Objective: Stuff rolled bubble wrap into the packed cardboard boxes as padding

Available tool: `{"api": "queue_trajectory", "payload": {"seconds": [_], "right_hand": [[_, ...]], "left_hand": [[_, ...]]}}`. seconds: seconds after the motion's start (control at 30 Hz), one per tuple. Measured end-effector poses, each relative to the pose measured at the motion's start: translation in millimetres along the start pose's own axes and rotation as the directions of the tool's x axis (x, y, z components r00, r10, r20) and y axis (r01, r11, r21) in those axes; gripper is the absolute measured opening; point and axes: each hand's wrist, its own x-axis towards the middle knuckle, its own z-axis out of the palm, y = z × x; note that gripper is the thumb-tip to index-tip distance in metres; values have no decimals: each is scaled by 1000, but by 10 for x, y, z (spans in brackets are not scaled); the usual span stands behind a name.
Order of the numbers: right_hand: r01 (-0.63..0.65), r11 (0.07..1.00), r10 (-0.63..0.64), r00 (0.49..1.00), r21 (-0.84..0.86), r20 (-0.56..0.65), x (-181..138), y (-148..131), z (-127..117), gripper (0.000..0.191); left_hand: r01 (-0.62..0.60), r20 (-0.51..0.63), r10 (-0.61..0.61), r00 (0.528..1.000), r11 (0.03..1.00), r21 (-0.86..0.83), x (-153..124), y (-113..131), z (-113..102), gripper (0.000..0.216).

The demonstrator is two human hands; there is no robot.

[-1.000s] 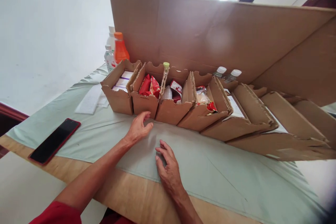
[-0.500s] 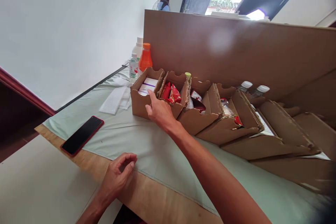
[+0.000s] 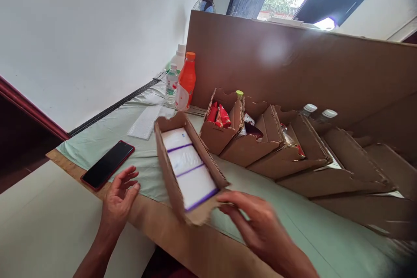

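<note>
My right hand (image 3: pixel 252 221) pinches the near end of an open cardboard box (image 3: pixel 200 216). The box lies at a slant close to me, over the table's front part. Inside it, white packs with purple edges (image 3: pixel 197 186) sit in a row; what they contain does not show. My left hand (image 3: pixel 120 197) is held over the table edge, to the left of the box, fingers apart and holding nothing. Just beyond its fingertips lies a black phone with a red case (image 3: pixel 107 165).
A row of cardboard boxes (image 3: pixel 217 140) runs to the right, with red packets (image 3: pixel 223 117) in the leftmost. Behind stand an orange bottle (image 3: pixel 186 80) and a clear bottle (image 3: pixel 171 84). Bubble wrap (image 3: pixel 143 124) lies on the cloth. A tall cardboard panel (image 3: pixel 286 65) backs the table.
The box of white packs has come out of the left end of the row, toward me, pulled by my right hand. My left hand has shifted left and opened wider.
</note>
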Motion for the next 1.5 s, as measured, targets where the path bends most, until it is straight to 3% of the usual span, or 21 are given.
{"api": "queue_trajectory", "payload": {"seconds": [0.07, 0.13, 0.2, 0.27, 0.3, 0.33, 0.47, 0.57, 0.63, 0.73, 0.83, 0.93, 1.0, 1.07, 1.13, 1.23, 1.3, 1.37, 1.5], "right_hand": [[-72, 997, 74, 992, 20, -103, -319, 106, -220, 19], [-217, 976, 212, 950, 4, -230, -579, 252, -417, 15], [-373, 927, 361, 850, 45, -384, -826, 380, -519, 15], [-455, 878, 464, 729, 151, -503, -1088, 444, -489, 30], [-466, 863, 494, 698, 195, -518, -1220, 449, -423, 39], [-470, 855, 512, 696, 220, -503, -1346, 438, -328, 46], [-514, 827, 561, 772, 226, -298, -1648, 314, 192, 60], [-529, 796, 601, 749, 294, -279, -1608, 243, 465, 61], [-525, 781, 622, 701, 339, -349, -1545, 251, 493, 55], [-548, 767, 638, 604, 332, -477, -1574, 379, 319, 45], [-647, 711, 663, 488, 274, -568, -1778, 634, 8, 39], [-702, 648, 697, 392, 294, -600, -2009, 919, -252, 44], [-718, 614, 729, 359, 326, -583, -2108, 1064, -304, 50], [-751, 560, 778, 329, 352, -536, -2156, 1144, -243, 55], [-806, 481, 823, 281, 345, -493, -2180, 1170, -123, 60], [-864, 392, 852, 212, 316, -478, -2211, 1183, 3, 66], [-882, 364, 861, 197, 299, -468, -2213, 1212, -11, 64], [-886, 370, 862, 215, 279, -458, -2186, 1252, -86, 58], [-889, 374, 863, 231, 262, -449, -2084, 1308, -225, 51]], "left_hand": [[-46, 53, 49, 997, 998, -44, -32, 43, 55, 70], [-90, 151, 101, 983, 993, -79, -120, 96, 147, 85], [-110, 262, 131, 956, 989, -95, -246, 130, 236, 93], [-98, 371, 124, 921, 991, -88, -383, 118, 290, 89], [-81, 415, 109, 903, 993, -83, -446, 94, 299, 85], [-59, 453, 87, 887, 995, -76, -502, 61, 298, 81], [28, 496, -15, 868, 999, -19, -628, -68, 278, 79], [36, 488, -25, 872, 999, -13, -641, -48, 374, 79], [14, 501, 8, 865, 999, -40, -638, 27, 547, 77], [-36, 554, 81, 829, 995, -92, -653, 184, 989, 73], [-86, 650, 176, 739, 982, -168, -709, 332, 1564, 75], [-105, 742, 238, 626, 969, -222, -813, 400, 2068, 90], [-117, 787, 245, 567, 969, -218, -878, 380, 2245, 97], [-167, 804, 249, 539, 968, -188, -881, 319, 2247, 98], [-313, 784, 248, 569, 947, -72, -768, 253, 2084, 89], [-492, 655, 225, 721, 832, 257, -315, 229, 1632, 64], [-466, 517, 213, 829, 773, 429, 144, 282, 1294, 50], [-393, 361, 206, 909, 711, 583, 642, 363, 1022, 46], [-242, 175, 170, 970, 582, 776, 1417, 455, 825, 56]]}}
